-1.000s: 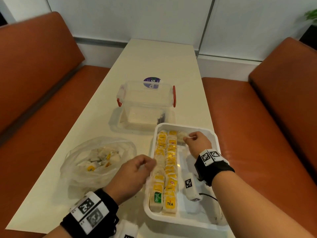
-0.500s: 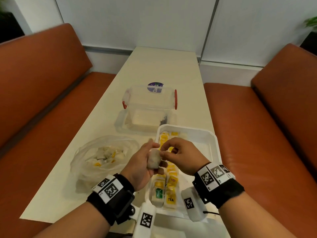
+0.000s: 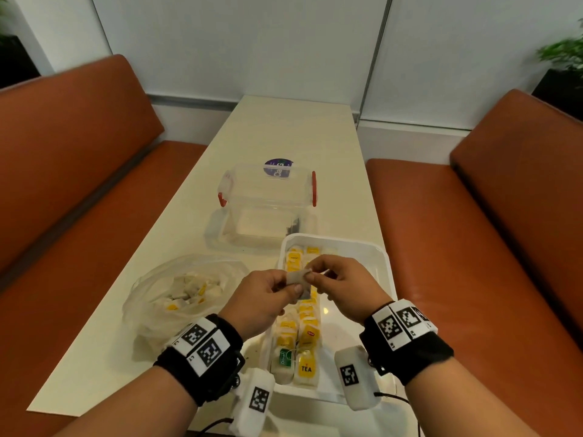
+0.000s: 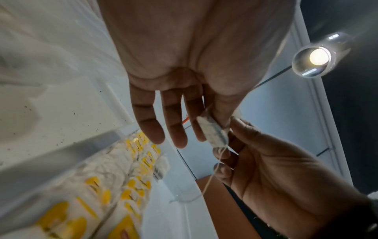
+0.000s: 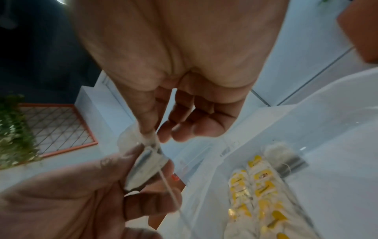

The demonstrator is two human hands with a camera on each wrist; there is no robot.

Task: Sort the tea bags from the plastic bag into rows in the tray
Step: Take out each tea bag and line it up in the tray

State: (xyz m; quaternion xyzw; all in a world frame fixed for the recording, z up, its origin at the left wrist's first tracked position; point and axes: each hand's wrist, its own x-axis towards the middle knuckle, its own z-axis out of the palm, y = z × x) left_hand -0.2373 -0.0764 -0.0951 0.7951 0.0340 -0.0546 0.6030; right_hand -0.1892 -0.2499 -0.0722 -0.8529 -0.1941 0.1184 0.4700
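Observation:
Both hands hold one pale tea bag (image 3: 297,278) in the air above the white tray (image 3: 385,260). My left hand (image 3: 291,284) pinches its lower left side with thumb and forefinger. My right hand (image 3: 312,274) pinches its upper right corner. The left wrist view shows the tea bag (image 4: 213,131) edge-on, its string hanging down past my right hand (image 4: 266,163). In the right wrist view the tea bag (image 5: 146,163) sits between my right thumb and my left hand (image 5: 81,197). Two rows of yellow-tagged tea bags (image 3: 303,340) fill the tray's left side. The plastic bag (image 3: 178,294) with more tea bags lies left of the tray.
A clear lidded container (image 3: 268,200) with red clips stands on the cream table (image 3: 284,130) beyond the tray. Orange benches (image 3: 79,184) run along both sides of the table. The right half of the tray holds no tea bags.
My right hand came back from the tray's far end and met my left hand over the tray. Both now hold one tea bag, which has turned from bunched to flatter between the fingers.

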